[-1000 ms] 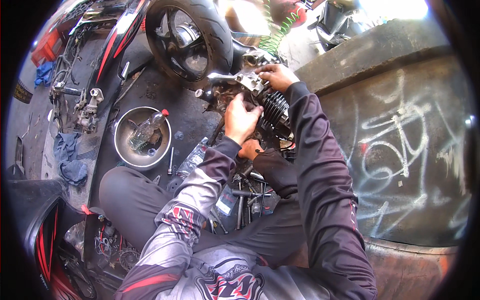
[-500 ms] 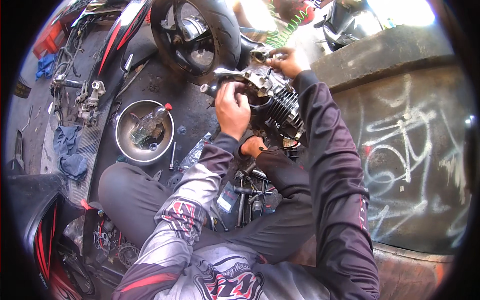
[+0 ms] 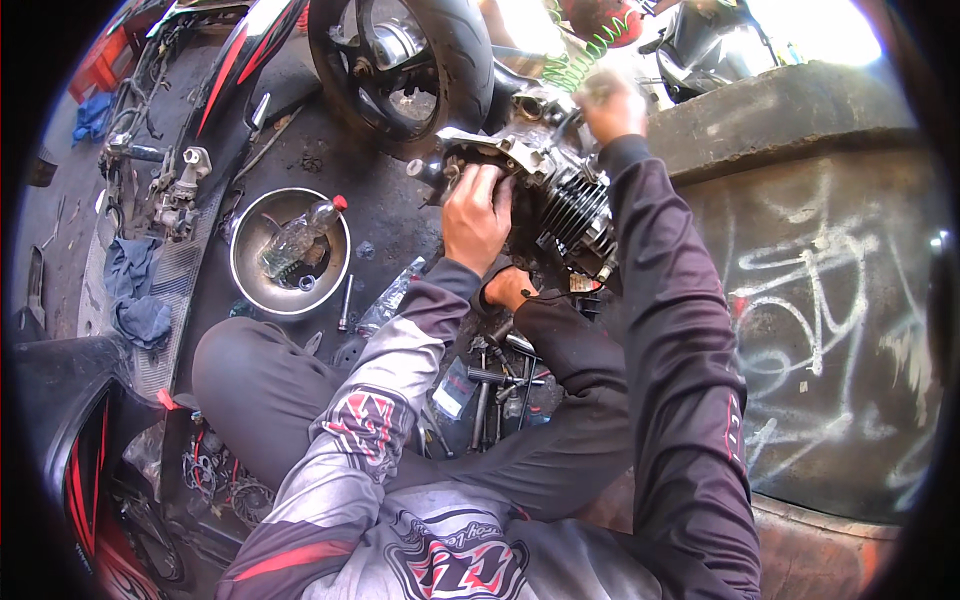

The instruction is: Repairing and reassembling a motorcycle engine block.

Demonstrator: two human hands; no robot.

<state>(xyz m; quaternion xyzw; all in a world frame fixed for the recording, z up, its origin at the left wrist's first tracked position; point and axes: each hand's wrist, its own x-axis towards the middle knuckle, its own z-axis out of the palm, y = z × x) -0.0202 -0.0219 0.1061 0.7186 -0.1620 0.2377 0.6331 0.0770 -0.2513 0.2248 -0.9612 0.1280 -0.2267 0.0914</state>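
A scooter engine with dark cooling fins rests on the floor in front of me, joined to the rear wheel. My left hand grips the near left edge of its metal casing, fingertips curled over and partly hidden behind the rim. Off the engine's upper right side, my right hand is smeared by motion. Its fingers and anything in them cannot be made out. A round opening shows on top of the engine, left of the right hand.
Left of the engine, a metal bowl holds a clear plastic bottle with a red cap. Wrenches and other tools lie between my legs. A marked low wall stands at right; a scooter frame with blue rags lies at left.
My right hand has left the opening on top of the engine and moved right, now blurred. The left hand stays on the casing. The view has shifted slightly.
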